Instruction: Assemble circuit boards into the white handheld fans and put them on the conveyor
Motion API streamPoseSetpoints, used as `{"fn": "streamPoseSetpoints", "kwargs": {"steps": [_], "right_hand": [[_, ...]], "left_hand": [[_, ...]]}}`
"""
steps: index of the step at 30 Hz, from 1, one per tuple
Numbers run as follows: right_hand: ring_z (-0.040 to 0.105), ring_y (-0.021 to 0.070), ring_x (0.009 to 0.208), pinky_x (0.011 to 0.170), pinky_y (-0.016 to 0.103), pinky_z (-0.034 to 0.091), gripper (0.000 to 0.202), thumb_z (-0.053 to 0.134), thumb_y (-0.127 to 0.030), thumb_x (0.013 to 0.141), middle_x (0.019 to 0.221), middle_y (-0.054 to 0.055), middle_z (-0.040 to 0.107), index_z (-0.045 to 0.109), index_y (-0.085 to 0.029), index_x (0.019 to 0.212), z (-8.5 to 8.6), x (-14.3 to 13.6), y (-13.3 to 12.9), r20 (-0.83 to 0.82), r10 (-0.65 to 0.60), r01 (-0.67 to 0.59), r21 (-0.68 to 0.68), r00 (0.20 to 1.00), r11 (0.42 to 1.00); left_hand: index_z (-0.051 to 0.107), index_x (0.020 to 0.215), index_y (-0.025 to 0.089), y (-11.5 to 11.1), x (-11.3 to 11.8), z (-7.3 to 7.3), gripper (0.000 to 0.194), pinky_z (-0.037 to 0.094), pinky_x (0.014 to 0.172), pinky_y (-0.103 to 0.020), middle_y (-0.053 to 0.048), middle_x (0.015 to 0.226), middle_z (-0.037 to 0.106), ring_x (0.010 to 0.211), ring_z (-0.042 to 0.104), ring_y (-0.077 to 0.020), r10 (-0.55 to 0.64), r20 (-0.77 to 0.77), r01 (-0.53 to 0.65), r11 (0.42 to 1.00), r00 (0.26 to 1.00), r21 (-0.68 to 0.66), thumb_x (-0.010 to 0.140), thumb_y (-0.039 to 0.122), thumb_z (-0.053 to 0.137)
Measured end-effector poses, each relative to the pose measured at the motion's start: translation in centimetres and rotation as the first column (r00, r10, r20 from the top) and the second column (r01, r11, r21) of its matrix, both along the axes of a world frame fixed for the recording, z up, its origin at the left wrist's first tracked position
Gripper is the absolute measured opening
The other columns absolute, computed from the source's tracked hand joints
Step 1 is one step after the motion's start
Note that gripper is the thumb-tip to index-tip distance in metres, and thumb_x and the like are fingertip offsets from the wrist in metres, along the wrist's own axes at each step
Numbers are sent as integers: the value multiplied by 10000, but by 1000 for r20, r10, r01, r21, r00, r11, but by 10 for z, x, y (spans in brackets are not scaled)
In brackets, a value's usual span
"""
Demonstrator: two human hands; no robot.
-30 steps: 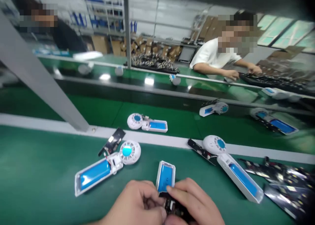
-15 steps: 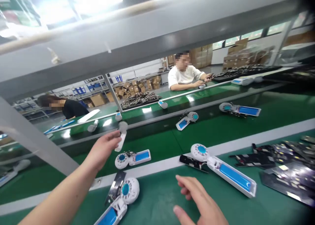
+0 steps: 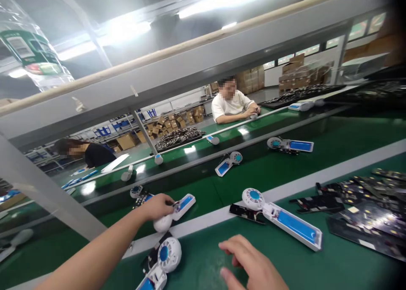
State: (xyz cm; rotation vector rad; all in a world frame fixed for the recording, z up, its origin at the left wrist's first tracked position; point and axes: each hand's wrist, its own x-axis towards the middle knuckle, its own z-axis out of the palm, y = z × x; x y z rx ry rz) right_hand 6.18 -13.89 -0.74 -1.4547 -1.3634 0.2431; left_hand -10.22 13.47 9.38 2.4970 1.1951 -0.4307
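Note:
My left hand [image 3: 160, 207] is closed on a white device [image 3: 184, 206] with a blue battery, at the near edge of the green belt. Behind its fingers lies another device with a round head [image 3: 136, 191], partly covered by the hand. My right hand [image 3: 247, 256], fingers apart and empty, hovers over the green table. Beyond it rests a long white device [image 3: 298, 227] with a blue battery and a black circuit board [image 3: 247, 214] beside its head. A similar device [image 3: 169, 255] lies below my left hand.
Black circuit boards [image 3: 364, 205] are piled at the right. More devices [image 3: 293, 145] lie on the belt [image 3: 253, 175]. A slanted metal post [image 3: 50, 188] stands left, under a shelf beam [image 3: 190, 74]. Two people sit across.
My left hand has come down and nearer, from a white device at the belt's middle to the one at its near edge. The camera view has tilted up. My right hand stays open.

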Motion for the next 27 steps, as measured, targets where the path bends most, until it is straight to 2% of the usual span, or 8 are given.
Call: {"fn": "streamPoseSetpoints", "kwargs": {"steps": [3,5,9,11,14,17,21,27], "right_hand": [[671,144,620,519,189,543,205,633,-219,800,872,22,708,701,-244,992,1,5,2,50,-1,4,-62,999,998],[682,158,610,507,201,552,190,630,-282,830,829,30,713,707,-226,994,-1,8,5,30,-76,79,-124,997,989],[730,231,778,604,285,604,456,602,-443,871,1015,124,723,633,-140,1210,-5,17,10,-79,-347,315,-269,935,910],[719,273,924,712,340,609,550,581,-457,884,1158,172,679,563,-100,1301,-3,21,12,-66,-410,371,-317,910,873],[675,318,1047,785,388,586,585,599,-414,871,1242,183,630,512,-97,1355,5,27,14,18,-424,403,-349,905,846],[659,324,1075,795,385,577,539,599,-357,862,1210,164,639,524,-119,1339,9,28,14,51,-398,387,-375,916,842],[595,336,1180,939,420,525,496,581,-305,851,1239,153,635,545,-131,1314,2,28,15,72,-355,355,-370,932,858],[461,343,1291,1086,476,371,559,588,-263,833,1351,164,563,507,-89,1358,-2,33,25,1,-339,317,-358,941,878]], "left_hand": [[624,1137,144,-21,38,-11,296,574,781,-371,-67,1092,660,911,664,-196,32,-9,-32,998,999,-50,964,380,579],[616,1130,136,-43,65,-20,319,580,688,-323,-55,1003,670,788,666,-158,20,-10,-21,993,1000,-120,973,407,560],[642,1037,127,-91,104,-28,293,566,607,-272,-22,863,680,658,648,-117,-108,31,113,960,994,-257,983,399,549],[657,989,125,-102,110,-24,266,573,653,-295,-20,862,686,700,662,-131,-178,73,191,953,981,-236,972,377,572],[636,1124,152,-88,113,-15,266,540,889,-431,-79,1149,654,1017,643,-222,-238,175,249,968,955,-39,961,356,585],[526,1332,205,-56,119,-14,408,417,1050,-544,-114,1446,461,1274,490,-299,-304,235,282,952,923,121,949,322,601],[543,1307,183,-30,131,-29,395,498,968,-500,-110,1354,545,1166,580,-271,-345,159,334,938,925,94,941,311,618],[623,1154,150,-26,131,-46,279,554,859,-418,-74,1159,644,996,647,-221,-340,109,340,940,934,16,948,338,609]]}}
